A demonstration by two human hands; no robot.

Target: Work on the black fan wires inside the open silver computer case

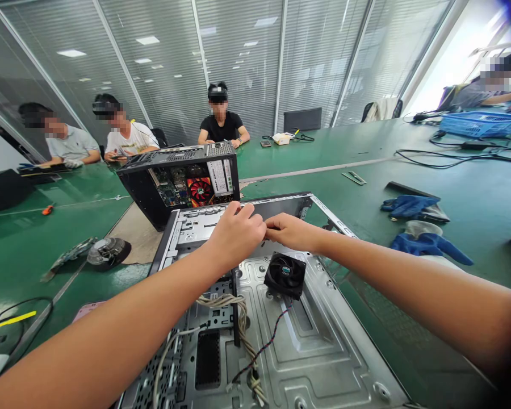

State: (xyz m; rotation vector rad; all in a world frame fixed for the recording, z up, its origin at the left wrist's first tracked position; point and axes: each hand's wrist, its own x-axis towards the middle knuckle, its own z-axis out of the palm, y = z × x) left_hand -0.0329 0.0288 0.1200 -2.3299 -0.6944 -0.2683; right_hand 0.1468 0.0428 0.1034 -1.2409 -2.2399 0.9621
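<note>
An open metal computer case [323, 352] lies on its side in front of me. Over its far part, my left hand [241, 236] and my right hand [290, 232] meet with fingers curled and pinched. Anything between the fingertips is too hidden to name. Just below my right hand, a black case fan [285, 275] sits tilted on the bare inner panel. Its twisted thin wire [276, 329] runs toward me. A beige cable bundle [243, 324] lies along the drive bay [219, 315] on the left.
Behind stands another computer tower [142, 196] with a red-and-black fan [200, 191]. A round cooler [108, 251] lies left. At right are blue gloves [426, 241], a memory stick [354, 178], black cables [451, 162] and a blue basket [481, 124]. Several people sit around the green table [276, 180].
</note>
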